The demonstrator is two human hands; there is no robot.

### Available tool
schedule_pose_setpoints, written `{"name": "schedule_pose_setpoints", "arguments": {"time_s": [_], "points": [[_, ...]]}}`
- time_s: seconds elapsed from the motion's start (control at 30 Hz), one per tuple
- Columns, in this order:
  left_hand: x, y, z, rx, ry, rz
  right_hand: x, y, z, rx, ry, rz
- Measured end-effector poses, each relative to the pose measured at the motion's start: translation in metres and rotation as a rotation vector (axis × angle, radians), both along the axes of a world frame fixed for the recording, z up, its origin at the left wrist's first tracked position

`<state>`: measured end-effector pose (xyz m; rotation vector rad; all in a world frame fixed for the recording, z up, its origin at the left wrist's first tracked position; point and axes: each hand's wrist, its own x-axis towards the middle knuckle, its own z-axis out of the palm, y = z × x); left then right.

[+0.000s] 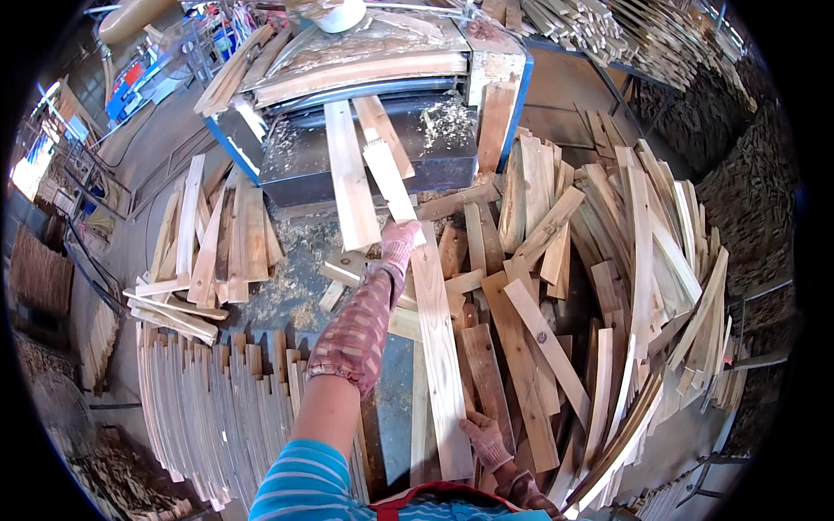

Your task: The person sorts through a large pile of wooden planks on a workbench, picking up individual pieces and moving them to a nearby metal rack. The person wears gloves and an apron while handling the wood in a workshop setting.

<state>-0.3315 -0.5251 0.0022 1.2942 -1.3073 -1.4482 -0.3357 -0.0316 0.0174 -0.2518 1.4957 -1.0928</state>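
My left hand (400, 239), in a pale glove below a patterned sleeve, is closed round the near end of a short pale board (390, 181). This board's far end, with a jagged edge, rests over another board (387, 139) on the machine's dark metal bed (295, 161). Beside it, a wider board (350, 182) sticks out of the machine's opening. Closer to my body, my right hand (486, 439), also gloved, grips the right edge of a long board (440, 356) near its lower end. The long board's far end lies right by my left hand.
A blue-framed planing machine (365, 69) stands ahead, with wood shavings on it. Loose boards (539, 347) pile up on the right. More boards (221, 234) lean at the left, above a row of stacked strips (217, 408). Stacked strips (599, 35) fill the far right.
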Motion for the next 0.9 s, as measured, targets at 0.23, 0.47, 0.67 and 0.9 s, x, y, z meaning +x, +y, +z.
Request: {"name": "schedule_pose_setpoints", "arguments": {"time_s": [0.23,0.47,0.67,0.9], "points": [[0.019,0.119,0.008,-0.064,0.088,-0.161,0.020,0.011,-0.009,0.064,0.265,-0.128],[0.183,0.181,0.097,-0.313,0.150,0.009,0.011,-0.018,0.060,-0.169,0.932,0.086],[0.330,0.012,0.172,-0.738,-1.075,0.372,-0.049,-0.172,0.106,-0.530,1.271,0.169],[0.174,0.035,0.164,-0.061,-0.066,-0.182,-0.050,-0.374,0.173,-0.302,1.467,0.319]]}}
